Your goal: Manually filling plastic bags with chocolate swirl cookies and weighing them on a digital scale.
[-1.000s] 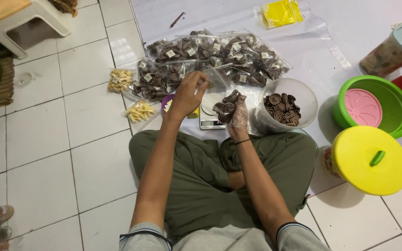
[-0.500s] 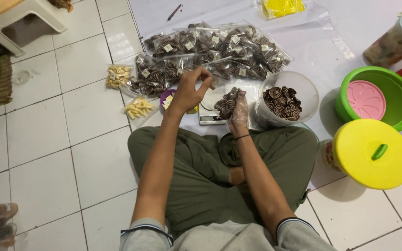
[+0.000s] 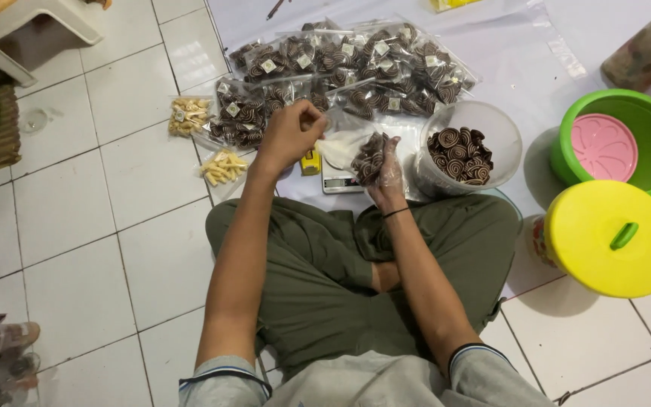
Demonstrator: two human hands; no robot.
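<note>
The person sits cross-legged on a tiled floor point(image 3: 77, 226), both arms stretched forward. The right hand point(image 3: 382, 169), in a thin clear glove, has its fingers clamped around a handful of dark spiral snacks point(image 3: 369, 157), held just above a small scale point(image 3: 340, 181). The left hand point(image 3: 291, 132) hangs to the left of it, fingers pinched together on the edge of a clear bag point(image 3: 337, 147) that runs across to the snacks in the right hand. A small yellow object point(image 3: 310, 160) lies just below the left hand, beside the scale.

Right of the right hand stands a clear tub point(image 3: 491, 128) holding more spiral snacks. Beyond both hands, on a white sheet point(image 3: 514, 53), lies a pile of filled packs point(image 3: 340, 68) of the same snacks. Left of that pile, on the tiles, lie two packs of pale sticks point(image 3: 224, 166). At the right stand a green bucket point(image 3: 642, 113) with a pink lid point(image 3: 604, 147) inside it and, nearer, a container with a yellow lid point(image 3: 612, 237). A white stool point(image 3: 32, 30) stands at far left.
</note>
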